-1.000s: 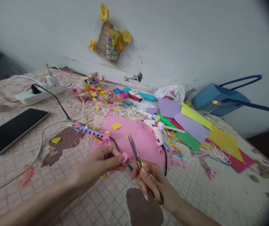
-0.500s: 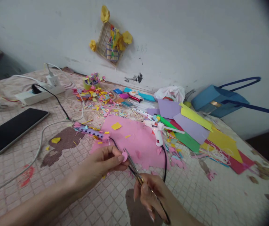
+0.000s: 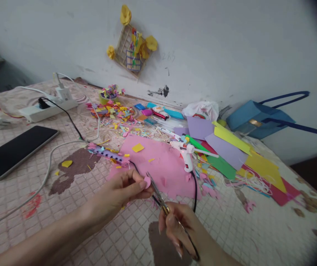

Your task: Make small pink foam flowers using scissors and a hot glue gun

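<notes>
My left hand [image 3: 128, 187] pinches a small, rounded pink paper piece [image 3: 147, 182] between thumb and fingers. My right hand [image 3: 180, 227] is wrapped round the handles of a pair of scissors [image 3: 159, 197], whose blades point up and left beside the pink piece. Whether the blades touch it I cannot tell. Under and beyond both hands lies a large pink sheet [image 3: 153, 162] with a yellow scrap [image 3: 138, 147] on it. A white glue gun [image 3: 186, 157] rests at the sheet's right side. Left of the sheet is a decorated purple strip [image 3: 108, 154] with dark dots.
A black phone [image 3: 17, 151] and a white power strip [image 3: 47, 110] with cables lie at left. Colourful paper scraps [image 3: 114, 111] pile up at the back, near a small bowl [image 3: 107, 99]. Coloured sheets [image 3: 225, 147], tangled white string [image 3: 249, 183] and a blue bag [image 3: 258, 120] are at right.
The view has shifted very slightly. Both hands keep nearly the same position, with the pink piece and the scissors still held close together.
</notes>
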{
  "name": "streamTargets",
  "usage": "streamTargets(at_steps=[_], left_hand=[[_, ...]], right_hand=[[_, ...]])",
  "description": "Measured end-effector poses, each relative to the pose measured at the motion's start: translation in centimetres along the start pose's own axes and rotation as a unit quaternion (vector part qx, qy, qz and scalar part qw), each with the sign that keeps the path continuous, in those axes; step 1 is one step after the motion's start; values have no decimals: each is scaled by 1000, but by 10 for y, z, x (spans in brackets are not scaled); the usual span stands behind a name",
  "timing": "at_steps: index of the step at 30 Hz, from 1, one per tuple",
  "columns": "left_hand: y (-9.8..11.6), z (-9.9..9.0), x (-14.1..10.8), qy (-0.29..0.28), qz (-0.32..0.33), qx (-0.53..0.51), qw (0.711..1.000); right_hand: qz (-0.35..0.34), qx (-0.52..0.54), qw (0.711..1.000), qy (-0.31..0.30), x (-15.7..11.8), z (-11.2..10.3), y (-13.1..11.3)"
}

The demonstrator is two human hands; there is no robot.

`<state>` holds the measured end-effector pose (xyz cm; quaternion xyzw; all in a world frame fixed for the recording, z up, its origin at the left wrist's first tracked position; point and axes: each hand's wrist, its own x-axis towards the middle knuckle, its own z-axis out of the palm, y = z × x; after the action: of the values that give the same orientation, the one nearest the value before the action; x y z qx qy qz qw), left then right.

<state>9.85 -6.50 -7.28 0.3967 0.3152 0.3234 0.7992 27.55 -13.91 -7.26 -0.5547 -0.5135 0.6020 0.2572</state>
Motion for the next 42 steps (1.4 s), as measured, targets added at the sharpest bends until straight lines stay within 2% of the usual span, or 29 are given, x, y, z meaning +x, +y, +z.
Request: streamTargets(at_steps=[4, 11, 25, 30, 42], left_hand=[[2, 0, 0, 10, -5, 2, 1000], [2, 1, -1, 11, -1, 10, 1000], [3, 5, -1, 29, -5, -10, 1000], [3, 6, -1, 39, -10, -14, 999], [2, -1, 0, -30, 1, -7, 1000]], right_hand=[[13, -1, 1000, 3, 1, 0, 0], [-11, 4, 1000, -1, 2, -2, 7], [-27, -14, 1000, 4, 0, -3, 4], [-13, -18, 1000, 7, 1, -2, 3], [2, -16, 1000, 7, -8, -6, -4]])
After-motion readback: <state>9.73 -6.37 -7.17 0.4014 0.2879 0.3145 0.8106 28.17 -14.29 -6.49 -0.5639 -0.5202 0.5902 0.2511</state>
